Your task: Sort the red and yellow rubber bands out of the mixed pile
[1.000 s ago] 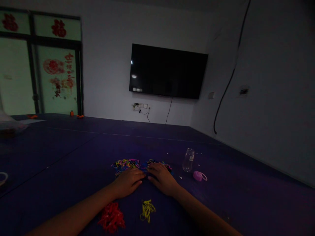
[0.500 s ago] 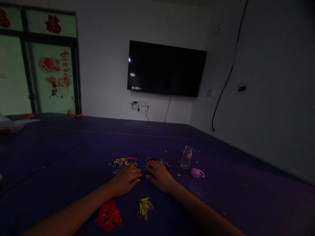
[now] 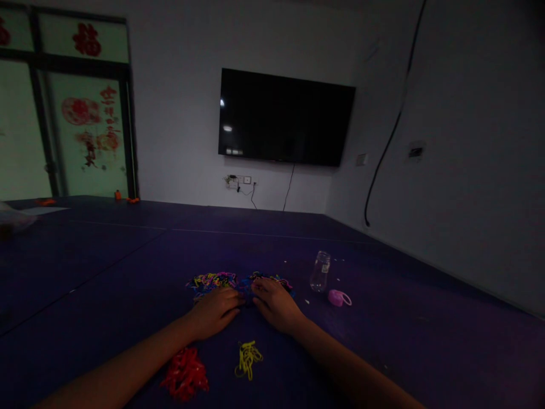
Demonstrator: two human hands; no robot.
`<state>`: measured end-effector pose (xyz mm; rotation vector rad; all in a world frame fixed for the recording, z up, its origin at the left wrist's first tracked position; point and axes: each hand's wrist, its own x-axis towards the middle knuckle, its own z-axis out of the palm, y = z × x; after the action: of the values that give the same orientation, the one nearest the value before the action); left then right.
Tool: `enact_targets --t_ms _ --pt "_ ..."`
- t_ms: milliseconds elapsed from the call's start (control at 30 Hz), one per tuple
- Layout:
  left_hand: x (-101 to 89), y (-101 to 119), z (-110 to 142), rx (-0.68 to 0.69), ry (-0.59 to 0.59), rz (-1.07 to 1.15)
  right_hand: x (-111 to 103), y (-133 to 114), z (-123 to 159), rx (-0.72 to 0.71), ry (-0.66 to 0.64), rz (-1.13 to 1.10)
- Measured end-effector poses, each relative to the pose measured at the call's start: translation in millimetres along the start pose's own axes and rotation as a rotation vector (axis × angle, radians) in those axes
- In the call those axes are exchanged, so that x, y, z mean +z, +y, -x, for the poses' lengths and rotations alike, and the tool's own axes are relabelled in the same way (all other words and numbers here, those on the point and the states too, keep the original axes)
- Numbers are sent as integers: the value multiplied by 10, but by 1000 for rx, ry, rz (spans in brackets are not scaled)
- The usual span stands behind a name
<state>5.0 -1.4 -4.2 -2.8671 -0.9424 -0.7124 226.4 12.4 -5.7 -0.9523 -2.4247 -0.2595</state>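
Observation:
Two mixed heaps of thin coloured bands, which look like rubber bands, lie side by side on the purple surface. My left hand (image 3: pixel 216 311) rests at the near edge of the left heap (image 3: pixel 212 280), fingers stretched toward the middle. Over the right heap (image 3: pixel 281 281) lies my right hand (image 3: pixel 276 304), its fingers extended and covering part of it. Both hands look open, though the fingertips are partly lost among the bands. Closer to me are a small bunch of yellow rubber bands (image 3: pixel 248 359) and, by my left forearm, a pile of red rubber bands (image 3: pixel 186 375).
To the right stand a clear bottle (image 3: pixel 320 272) without its lid and a pink lid with a loop (image 3: pixel 336 297). Small white scraps (image 3: pixel 307 301) lie near them. A plastic bag (image 3: pixel 17 218) sits at the far left. Orange objects (image 3: pixel 133 200) lie near the door.
The view has shifted slightly. Both hands stay at the heaps in nearly the same pose, and the piles look unchanged.

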Motion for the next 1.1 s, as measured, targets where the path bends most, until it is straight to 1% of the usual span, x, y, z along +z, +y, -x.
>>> enact_targets --t_ms 133,333,400,467,533,600,667,867,1100 --pt "2 -10 -1 -3 -10 10 -4 -18 -7 -10 -3 8" --pt "1 0 -5 8 7 14 -47 -42 -6 154 23 62" --pt "1 0 -7 12 9 18 -53 -40 -5 177 26 69" --pt "-3 0 -8 5 0 17 -49 -37 -6 141 37 51" --pt "-10 3 -10 -7 -10 14 -39 -39 -10 58 33 19" --pt "-18 9 -13 -12 -22 15 -29 -44 -15 -26 4 -2" --pt "-24 16 -14 -10 -27 16 -21 -47 -19 -67 -21 -7" --pt "-14 15 -5 3 0 5 3 -18 -20 -17 -51 25" --pt "-4 6 4 12 7 0 -33 -39 -31 9 -108 50"
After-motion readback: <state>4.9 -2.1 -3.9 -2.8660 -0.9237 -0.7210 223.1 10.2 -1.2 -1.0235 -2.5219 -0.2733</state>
